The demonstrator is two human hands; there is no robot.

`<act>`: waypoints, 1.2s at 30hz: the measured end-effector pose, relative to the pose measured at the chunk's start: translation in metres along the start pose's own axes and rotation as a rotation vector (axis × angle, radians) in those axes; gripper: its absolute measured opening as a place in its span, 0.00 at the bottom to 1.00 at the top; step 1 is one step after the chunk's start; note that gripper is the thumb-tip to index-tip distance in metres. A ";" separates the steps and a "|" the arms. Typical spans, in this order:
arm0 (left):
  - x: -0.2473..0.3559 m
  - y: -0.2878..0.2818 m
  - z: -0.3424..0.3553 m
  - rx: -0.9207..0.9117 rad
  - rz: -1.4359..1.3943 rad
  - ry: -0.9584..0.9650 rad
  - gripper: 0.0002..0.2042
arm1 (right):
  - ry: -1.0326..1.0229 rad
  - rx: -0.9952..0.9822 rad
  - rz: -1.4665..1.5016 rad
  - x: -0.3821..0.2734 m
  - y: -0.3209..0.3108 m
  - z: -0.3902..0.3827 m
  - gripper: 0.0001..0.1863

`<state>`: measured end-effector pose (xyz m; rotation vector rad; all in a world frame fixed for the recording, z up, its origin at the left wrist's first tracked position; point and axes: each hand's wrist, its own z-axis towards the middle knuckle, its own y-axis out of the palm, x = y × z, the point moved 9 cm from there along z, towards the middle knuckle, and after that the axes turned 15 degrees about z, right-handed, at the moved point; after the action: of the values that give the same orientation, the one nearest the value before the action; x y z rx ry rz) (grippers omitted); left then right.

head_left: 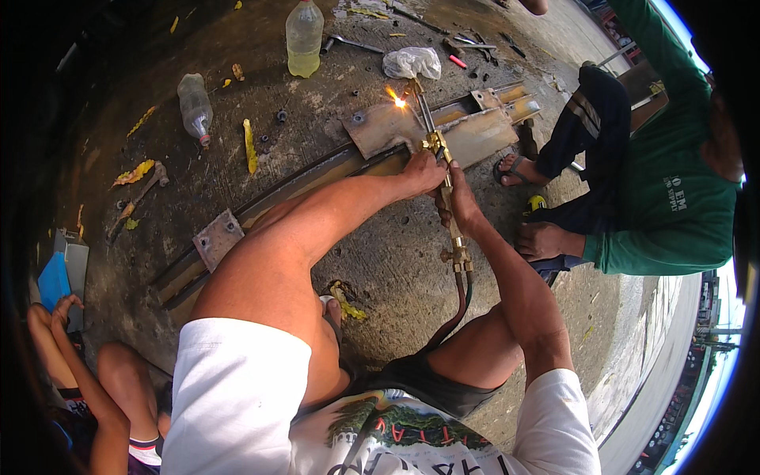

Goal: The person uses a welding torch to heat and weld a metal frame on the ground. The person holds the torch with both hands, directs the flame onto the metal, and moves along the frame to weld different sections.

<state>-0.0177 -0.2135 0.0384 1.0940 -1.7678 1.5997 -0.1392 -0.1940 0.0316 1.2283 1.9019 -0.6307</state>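
A brass-and-steel cutting torch (438, 144) with two hoses points up the middle of the view, and a bright orange flame (400, 101) glows beside its head, over a rusty steel plate (370, 131) on long steel beams (178, 277). My left hand (423, 170) is closed on the torch near its valves. My right hand (459, 202) grips the handle lower down, its fingers wrapped round it. A second rusty plate (218, 237) with holes sits on the beams at the left, partly beside my left arm.
A person in green (665, 198) crouches at right, another (119, 396) sits at lower left beside a blue-and-grey object (54, 279). Plastic bottles (304, 43), a white bag (412, 63), scattered tools (352, 44) and yellow leaves (251, 146) lie or stand on the concrete ground (372, 269).
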 end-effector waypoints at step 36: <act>-0.007 0.006 0.004 0.007 -0.097 0.001 0.21 | 0.005 0.006 0.009 0.001 0.001 -0.001 0.41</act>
<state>-0.0180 -0.2164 0.0291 1.1633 -1.6832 1.5494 -0.1383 -0.1926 0.0313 1.2427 1.8992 -0.6294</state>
